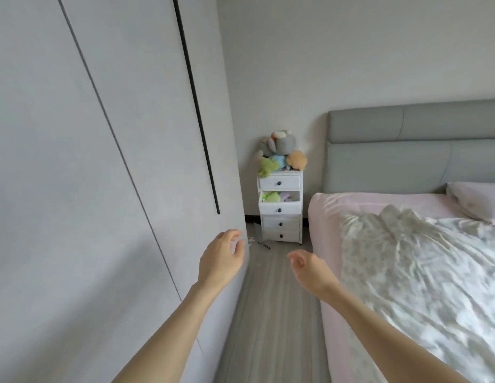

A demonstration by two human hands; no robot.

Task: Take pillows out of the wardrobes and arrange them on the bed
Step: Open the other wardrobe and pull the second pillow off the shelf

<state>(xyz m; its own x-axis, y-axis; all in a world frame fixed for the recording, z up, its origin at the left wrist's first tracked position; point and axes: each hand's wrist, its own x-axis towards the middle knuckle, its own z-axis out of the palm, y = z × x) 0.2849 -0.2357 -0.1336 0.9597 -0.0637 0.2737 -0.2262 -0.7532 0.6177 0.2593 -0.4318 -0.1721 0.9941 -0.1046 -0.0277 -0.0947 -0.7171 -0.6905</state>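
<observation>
Bedroom aisle, wardrobe (108, 161) closed, doors along left. Left hand (223, 257) nearest wardrobe edge, grip loosely spread, empty. Right hand (307, 269) toward bed (334, 205), relaxed, empty. One pillow (475, 199) on bed, by headboard (406, 150); others likely inside wardrobe, unseen.

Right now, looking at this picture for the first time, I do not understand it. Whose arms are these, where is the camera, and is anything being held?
There is no machine here. The camera sits on a person's head and looks forward and down, so you see that person's own two bare arms.

The left hand reaches toward the edge of the closed wardrobe, fingers loosely curled. The right hand hangs over the floor beside the bed. Neither holds anything.

On the bed lie a crumpled floral blanket and, near the grey headboard, one pink pillow. In the corner stands a white drawer unit, one drawer open, with soft toys piled on top.
</observation>
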